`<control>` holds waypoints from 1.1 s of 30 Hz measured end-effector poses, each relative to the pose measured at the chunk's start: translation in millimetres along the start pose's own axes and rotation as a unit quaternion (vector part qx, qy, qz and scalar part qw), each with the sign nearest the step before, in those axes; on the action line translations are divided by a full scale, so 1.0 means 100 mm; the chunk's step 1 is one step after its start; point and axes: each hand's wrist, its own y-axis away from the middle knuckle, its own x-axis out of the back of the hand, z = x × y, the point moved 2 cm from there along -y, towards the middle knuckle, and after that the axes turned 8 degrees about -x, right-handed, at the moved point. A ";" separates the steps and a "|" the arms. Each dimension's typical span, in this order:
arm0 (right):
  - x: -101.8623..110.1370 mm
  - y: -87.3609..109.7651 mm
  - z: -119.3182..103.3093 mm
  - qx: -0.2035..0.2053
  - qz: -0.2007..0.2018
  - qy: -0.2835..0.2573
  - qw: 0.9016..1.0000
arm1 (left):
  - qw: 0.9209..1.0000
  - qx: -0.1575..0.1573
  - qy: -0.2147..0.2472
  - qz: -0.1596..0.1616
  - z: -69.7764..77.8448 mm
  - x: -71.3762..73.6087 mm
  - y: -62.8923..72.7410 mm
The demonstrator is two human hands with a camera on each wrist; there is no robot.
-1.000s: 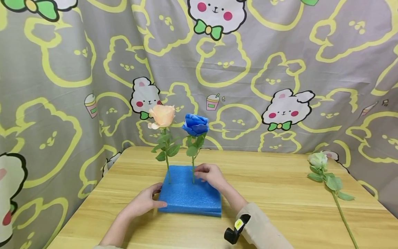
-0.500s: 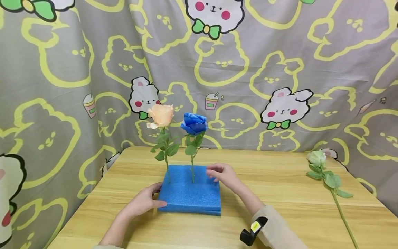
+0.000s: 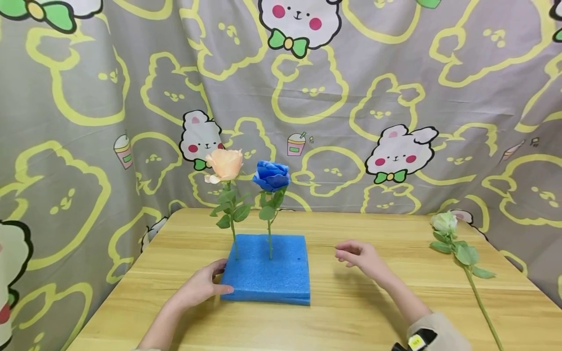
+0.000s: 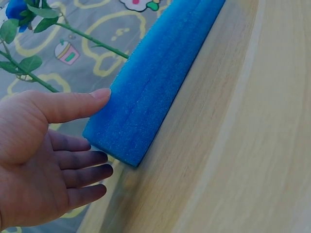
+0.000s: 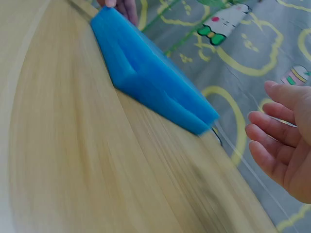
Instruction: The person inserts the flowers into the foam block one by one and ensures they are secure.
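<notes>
A peach rose [image 3: 226, 165] and a blue rose [image 3: 271, 176] stand upright in a flat blue foam block [image 3: 268, 278]. My left hand [image 3: 201, 286] rests at the block's left side, its thumb touching the front left corner. In the left wrist view the fingers [image 4: 82, 175] of that hand lie fairly straight beside the foam's end. My right hand [image 3: 362, 261] hovers to the right of the block, apart from it. It holds nothing, and the right wrist view shows its fingers [image 5: 269, 128] loosely bent.
A pale green-white rose [image 3: 445, 223] lies on the wooden table [image 3: 351, 317] at the far right, its long stem running toward the front edge. Behind the table hangs a grey patterned curtain [image 3: 325, 112].
My right hand has let go of the blue rose's stem and moved right, off the foam block. My left hand has stayed at the block's left side.
</notes>
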 end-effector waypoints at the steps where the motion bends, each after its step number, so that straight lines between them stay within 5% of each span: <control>1: 0.06 0.04 0.02 -0.001 0.002 0.004 1.000 | 1.000 0.000 0.000 0.000 0.00 0.00 0.00; 20: 1.12 0.84 0.39 -0.059 0.112 0.058 0.990 | 1.000 0.018 -0.010 0.010 -0.02 0.01 0.05; 33: 1.89 1.25 0.86 -0.175 0.138 0.086 0.971 | 1.000 0.005 0.000 -0.005 -0.05 0.01 0.06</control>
